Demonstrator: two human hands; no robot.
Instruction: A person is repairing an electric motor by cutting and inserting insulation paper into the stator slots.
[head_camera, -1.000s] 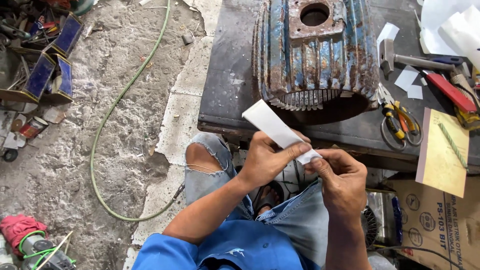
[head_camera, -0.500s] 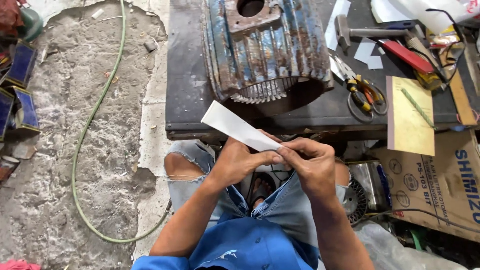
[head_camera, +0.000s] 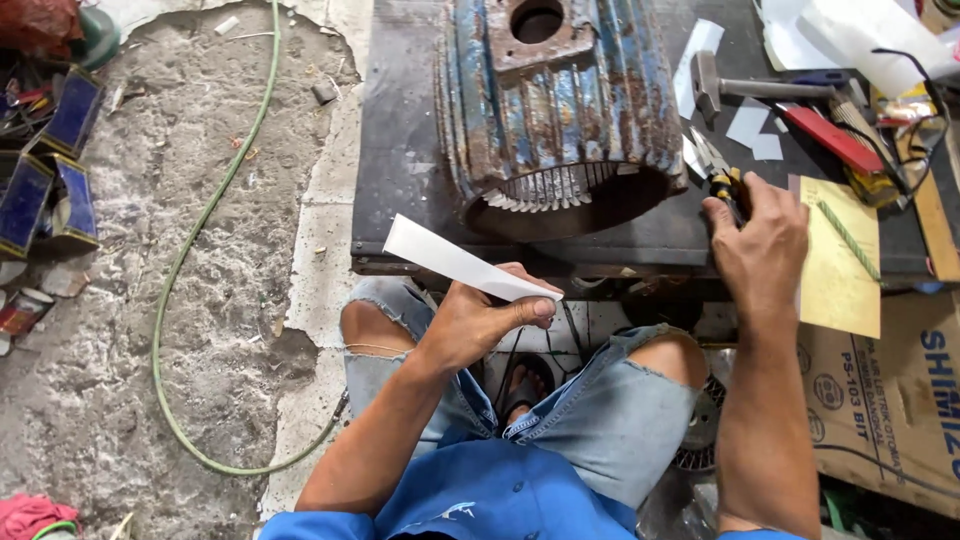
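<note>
My left hand (head_camera: 484, 318) is shut on a folded strip of white paper (head_camera: 452, 261), held above my knees just in front of the dark workbench (head_camera: 400, 150). My right hand (head_camera: 762, 240) rests on the bench's front right part, its fingers on the yellow-handled scissors (head_camera: 718, 170) lying there; whether it grips them is unclear. A rusty blue ribbed motor housing (head_camera: 560, 100) with its open end toward me stands on the bench between my hands.
A hammer (head_camera: 750, 85), a red tool (head_camera: 830, 138), white paper scraps (head_camera: 755, 125) and a yellow sheet (head_camera: 838, 265) lie at the bench's right. A cardboard box (head_camera: 890, 400) stands lower right. A green hose (head_camera: 200, 260) curves over the cracked concrete floor; blue boxes (head_camera: 50, 170) sit at the left.
My right hand let go of the paper strip and moved up right onto the scissors on the bench. My left hand keeps the strip alone.
</note>
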